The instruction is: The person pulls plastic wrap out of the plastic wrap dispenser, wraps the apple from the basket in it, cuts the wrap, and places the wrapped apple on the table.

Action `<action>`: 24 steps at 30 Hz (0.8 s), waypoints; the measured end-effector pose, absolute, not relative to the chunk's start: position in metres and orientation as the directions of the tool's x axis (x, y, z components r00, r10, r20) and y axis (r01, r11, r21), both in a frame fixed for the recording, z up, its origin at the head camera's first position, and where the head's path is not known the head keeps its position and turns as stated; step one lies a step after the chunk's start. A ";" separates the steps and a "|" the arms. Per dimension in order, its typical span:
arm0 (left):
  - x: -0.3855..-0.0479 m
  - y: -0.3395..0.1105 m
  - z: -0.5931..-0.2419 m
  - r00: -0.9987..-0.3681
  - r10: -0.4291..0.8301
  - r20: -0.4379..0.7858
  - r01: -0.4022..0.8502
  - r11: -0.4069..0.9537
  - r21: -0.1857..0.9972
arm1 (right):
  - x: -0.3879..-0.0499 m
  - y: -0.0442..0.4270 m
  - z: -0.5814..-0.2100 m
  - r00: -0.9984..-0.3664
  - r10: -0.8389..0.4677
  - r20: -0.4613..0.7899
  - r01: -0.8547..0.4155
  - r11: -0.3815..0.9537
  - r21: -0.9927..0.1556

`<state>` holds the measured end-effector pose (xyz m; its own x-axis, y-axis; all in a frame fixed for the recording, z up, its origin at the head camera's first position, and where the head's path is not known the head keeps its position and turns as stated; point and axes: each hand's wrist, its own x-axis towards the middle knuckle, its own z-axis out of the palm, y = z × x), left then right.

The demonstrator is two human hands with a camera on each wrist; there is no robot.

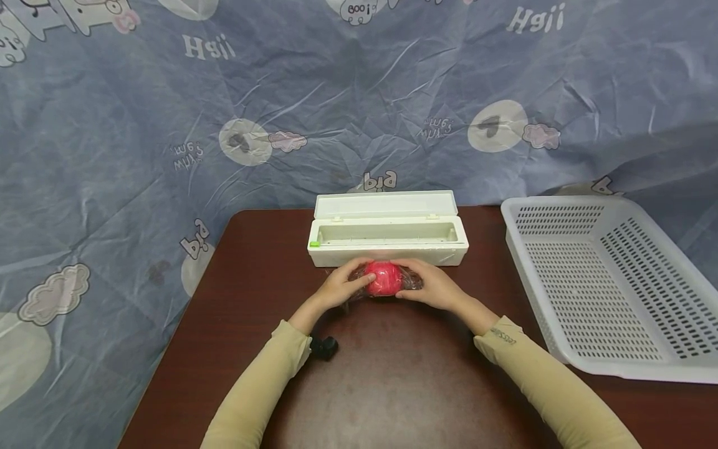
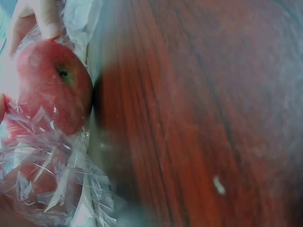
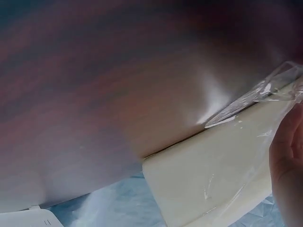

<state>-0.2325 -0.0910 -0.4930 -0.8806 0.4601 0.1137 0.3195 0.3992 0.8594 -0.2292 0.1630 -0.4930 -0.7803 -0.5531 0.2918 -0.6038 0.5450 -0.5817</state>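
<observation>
A red apple (image 1: 384,279) is held between both hands in front of the box. The left hand (image 1: 340,285) grips its left side, thumb across the front. From the right, the right hand (image 1: 436,285) holds it with curled fingers. Clear cling film (image 2: 57,175) lies over the apple and bunches up beside it. The left wrist view shows the stem hollow of the apple (image 2: 52,87). At the edge of the right wrist view, part of the right hand (image 3: 289,165) is close to the film (image 3: 265,97) and the box front (image 3: 208,175).
A white cling film box (image 1: 387,255) stands at the table's back, lid (image 1: 386,204) raised, with a green slider (image 1: 315,244) at its left. A white perforated basket (image 1: 530,287) is on the right. Blue printed cloth (image 1: 348,106) hangs behind the brown table (image 1: 404,374).
</observation>
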 end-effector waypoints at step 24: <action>-0.236 -0.091 -0.498 -0.848 0.434 0.303 0.472 0.360 0.805 | -0.233 0.164 -0.489 -0.832 -0.486 0.268 -0.510 0.481 -0.713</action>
